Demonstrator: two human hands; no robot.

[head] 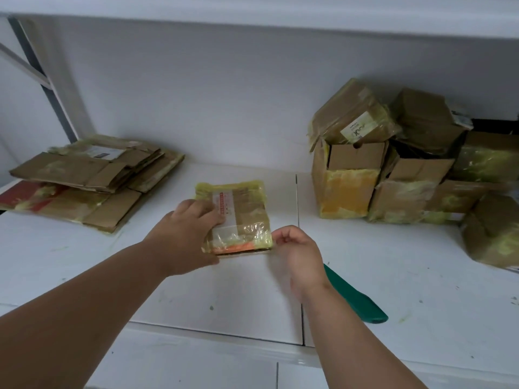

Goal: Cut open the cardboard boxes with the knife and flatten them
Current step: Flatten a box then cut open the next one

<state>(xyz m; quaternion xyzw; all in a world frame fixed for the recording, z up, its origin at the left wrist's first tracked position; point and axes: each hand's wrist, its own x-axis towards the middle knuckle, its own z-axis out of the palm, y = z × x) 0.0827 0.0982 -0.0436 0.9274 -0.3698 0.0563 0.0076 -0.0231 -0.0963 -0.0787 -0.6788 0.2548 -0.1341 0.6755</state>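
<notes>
1 head view, looking forward-down, close over white table point(393, 276).

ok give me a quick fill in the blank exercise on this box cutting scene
1. The left hand rests on top of the small taped ____ in the middle of the table.
2. The knife has a ____ handle.
3. The flattened cardboard is stacked on the ____ side of the table.
4. The uncut boxes are piled on the ____ side.

Missing words: box; green; left; right
</notes>
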